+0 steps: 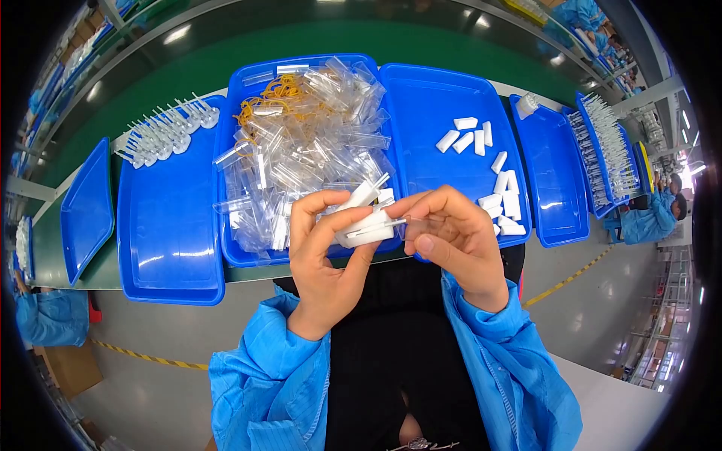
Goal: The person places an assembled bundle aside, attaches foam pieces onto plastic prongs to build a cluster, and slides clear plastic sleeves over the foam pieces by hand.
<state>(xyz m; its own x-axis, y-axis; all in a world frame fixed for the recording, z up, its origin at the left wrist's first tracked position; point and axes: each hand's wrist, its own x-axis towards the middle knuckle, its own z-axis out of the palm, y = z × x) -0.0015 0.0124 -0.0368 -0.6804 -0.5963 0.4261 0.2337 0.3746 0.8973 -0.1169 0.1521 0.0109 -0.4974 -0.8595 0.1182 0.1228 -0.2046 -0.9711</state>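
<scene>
The left hand (325,263) has its thumb and fingers closed on a few white parts (367,234) with thin rods. They are in front of the person, over the near edge of the middle blue tray (230,252). The right hand (462,248) pinches a see-through tube (426,227) at the tip of one rod. It is hard to tell if the rod is inside. The fingers hide bits of the white parts, so they are hard to count. Behind the hands, clear tubes (316,161) lie in a heap, partly hiding yellow bands (284,92).
</scene>
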